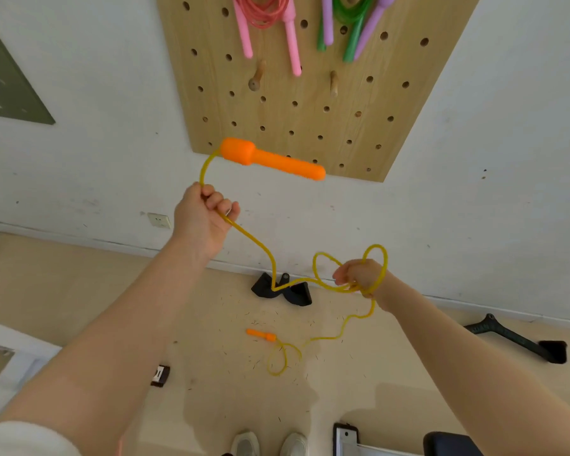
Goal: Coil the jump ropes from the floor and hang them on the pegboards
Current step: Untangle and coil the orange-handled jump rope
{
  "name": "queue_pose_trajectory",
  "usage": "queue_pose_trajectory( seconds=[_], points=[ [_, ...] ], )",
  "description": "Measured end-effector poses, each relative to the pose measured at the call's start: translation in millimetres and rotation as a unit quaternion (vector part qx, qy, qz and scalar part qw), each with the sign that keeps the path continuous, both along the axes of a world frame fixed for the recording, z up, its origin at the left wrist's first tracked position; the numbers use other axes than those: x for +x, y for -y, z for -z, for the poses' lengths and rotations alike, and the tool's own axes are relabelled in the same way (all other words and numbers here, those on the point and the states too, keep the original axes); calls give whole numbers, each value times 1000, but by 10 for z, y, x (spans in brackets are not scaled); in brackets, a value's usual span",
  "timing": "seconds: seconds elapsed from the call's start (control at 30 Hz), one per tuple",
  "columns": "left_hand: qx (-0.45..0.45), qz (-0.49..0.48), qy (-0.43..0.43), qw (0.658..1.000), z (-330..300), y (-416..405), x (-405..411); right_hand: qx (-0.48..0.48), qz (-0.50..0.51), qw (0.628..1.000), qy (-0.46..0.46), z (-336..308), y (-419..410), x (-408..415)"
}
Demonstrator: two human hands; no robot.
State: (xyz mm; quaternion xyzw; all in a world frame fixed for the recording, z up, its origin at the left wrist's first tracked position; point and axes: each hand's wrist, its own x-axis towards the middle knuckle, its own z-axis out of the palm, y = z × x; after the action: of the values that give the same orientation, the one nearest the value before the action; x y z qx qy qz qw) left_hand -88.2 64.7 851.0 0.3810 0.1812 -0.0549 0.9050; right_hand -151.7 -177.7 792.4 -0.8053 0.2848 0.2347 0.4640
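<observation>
- Gripping the yellow rope (264,251) in a fist, left hand (204,218) is raised at centre; one orange handle (270,159) sticks out at its 1 o'clock, in front of the wooden pegboard (310,120).
- Right hand (359,274), at 4 o'clock from the left, is clenched on small rope loops.
- Rope trails down to second orange handle (260,335) on the floor (79,291), 6 o'clock.
- Pink rope (267,14) and green rope (352,18) hang on the pegboard, 12 o'clock.

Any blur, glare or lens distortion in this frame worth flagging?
Head view: wide-angle bend splays the wooden pegboard and forearms; right hand and its yellow rope loops slightly motion-blurred; orange handle soft-edged; lighting even, faint floor shadows, no glare.
</observation>
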Motion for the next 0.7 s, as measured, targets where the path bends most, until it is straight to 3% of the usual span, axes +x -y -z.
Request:
queue_pose_trajectory(
  seconds=[0.13,0.17,0.23,0.3,0.33,0.4,0.43,0.5,0.57,0.63,0.7],
  points=[
    [144,-15,-127,981,355,-11,79,51,19,998,-25,-30,-60,64],
    [228,12,-156,961,438,-10,80,56,-3,998,-34,-74,-73,89],
    [399,112,-196,889,570,26,14,76,-45,995,-51,-216,-106,116],
    [504,171,-184,826,566,164,-139,108,-72,990,-57,-358,-135,137],
    [489,195,-141,838,503,262,-226,129,-81,987,-56,-427,-163,138],
    [369,264,-12,891,371,446,-376,139,-102,984,-35,-535,-235,139],
    [319,296,30,900,325,514,-440,121,-113,986,-14,-565,-268,143],
    [292,338,70,892,331,583,-511,115,-88,988,47,-592,-308,162],
    [344,366,99,859,390,574,-524,188,-35,978,87,-649,-311,179],
    [394,377,135,827,432,550,-562,251,-49,961,101,-720,-296,170],
    [405,321,162,841,440,541,-589,277,-92,951,104,-757,-273,161]
  ],
)
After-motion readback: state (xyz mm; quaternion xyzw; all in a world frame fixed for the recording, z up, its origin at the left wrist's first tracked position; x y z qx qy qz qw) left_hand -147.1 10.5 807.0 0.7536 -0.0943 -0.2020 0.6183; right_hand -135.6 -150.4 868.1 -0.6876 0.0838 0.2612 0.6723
